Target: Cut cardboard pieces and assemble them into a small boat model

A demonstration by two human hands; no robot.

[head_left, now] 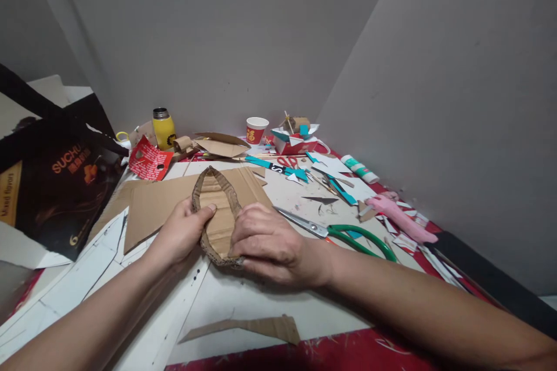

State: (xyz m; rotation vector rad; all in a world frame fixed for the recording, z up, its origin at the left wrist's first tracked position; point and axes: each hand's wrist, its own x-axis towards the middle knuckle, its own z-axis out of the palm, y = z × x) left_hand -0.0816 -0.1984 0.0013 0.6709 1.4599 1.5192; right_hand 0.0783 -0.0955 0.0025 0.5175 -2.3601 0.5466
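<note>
A boat-shaped loop made of a corrugated cardboard strip stands on a flat cardboard sheet in the middle of the table. My left hand grips the loop's left side, thumb pressed inside it. My right hand clasps the right side and the near rounded end, fingers curled over the strip. The loop's pointed end faces away from me.
Green-handled scissors lie just right of my right hand. Beyond are red scissors, a paper cup, a yellow bottle, a glue stick, a pink tool and paper scraps. A dark bag sits left. A cardboard offcut lies near me.
</note>
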